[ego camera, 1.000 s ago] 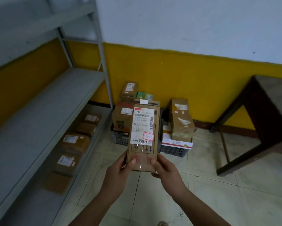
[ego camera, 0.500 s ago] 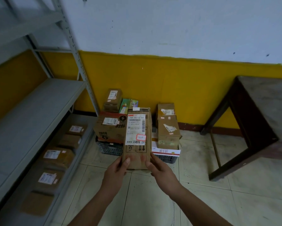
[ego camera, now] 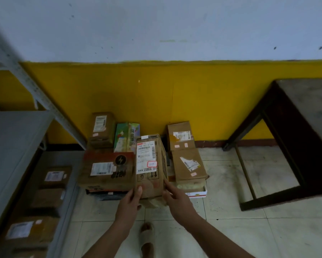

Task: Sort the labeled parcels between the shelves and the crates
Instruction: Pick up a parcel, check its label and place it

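I hold a tall brown parcel (ego camera: 150, 164) with a white shipping label and a red-bordered sticker, low over the pile of parcels on the floor crates. My left hand (ego camera: 130, 202) grips its lower left corner, thumb on the front face. My right hand (ego camera: 176, 199) holds its lower right edge. To its left lies a wide box with a lightning mark (ego camera: 108, 170); to its right sit two brown boxes (ego camera: 189, 164). The dark crate (ego camera: 104, 196) shows only under the wide box.
A grey metal shelf (ego camera: 13, 146) stands at the left, with several labeled parcels (ego camera: 54, 177) on its bottom level. A dark wooden table (ego camera: 294, 138) stands at the right. My sandaled foot (ego camera: 147, 237) is on the tiled floor below the hands.
The view has swung right and down toward the crates. The held parcel has dropped from in front of my face to just above the pile, both hands still on its lower end.
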The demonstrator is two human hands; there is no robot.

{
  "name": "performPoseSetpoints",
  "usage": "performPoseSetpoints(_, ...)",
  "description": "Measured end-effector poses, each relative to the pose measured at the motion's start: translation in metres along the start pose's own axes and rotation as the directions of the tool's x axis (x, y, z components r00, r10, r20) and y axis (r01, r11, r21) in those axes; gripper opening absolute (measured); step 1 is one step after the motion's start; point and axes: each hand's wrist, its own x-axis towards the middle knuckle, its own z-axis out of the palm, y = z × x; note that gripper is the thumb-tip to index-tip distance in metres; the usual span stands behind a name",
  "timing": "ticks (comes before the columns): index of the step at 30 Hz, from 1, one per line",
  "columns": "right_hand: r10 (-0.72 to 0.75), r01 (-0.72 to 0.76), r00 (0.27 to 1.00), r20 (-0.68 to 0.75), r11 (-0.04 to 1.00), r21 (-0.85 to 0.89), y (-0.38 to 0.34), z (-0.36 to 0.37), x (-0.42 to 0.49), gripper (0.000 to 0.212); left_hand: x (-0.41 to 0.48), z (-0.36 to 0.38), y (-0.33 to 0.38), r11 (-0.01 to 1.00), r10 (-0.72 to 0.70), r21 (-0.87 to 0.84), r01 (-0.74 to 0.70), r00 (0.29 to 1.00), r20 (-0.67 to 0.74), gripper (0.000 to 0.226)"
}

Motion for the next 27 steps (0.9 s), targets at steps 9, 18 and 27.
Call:
performPoseSetpoints(9,0.096,-0.096,0.995,0.014,0.994,-0.054,-0.017,-0.023,0.164,0.04,0.161,0.031,0.059,0.984,-0.179,0.019,0.179,0.984,-0.014,0.016)
performPoseSetpoints(18,0.127,-0.12,0.991,0.037,0.98,-0.16,0.044,-0.057,0.333,0.034,0.331,0.078,0.004,0.969,-0.247,-0.012,0.247,0.963,-0.107,0.026)
performPoseSetpoints(27,0.223,-0.224,0.961,-0.167,0.975,0.014,0.142,-0.015,0.451,0.034,0.475,0.099,-0.078,0.938,-0.334,-0.119,0.326,0.941,-0.061,0.025)
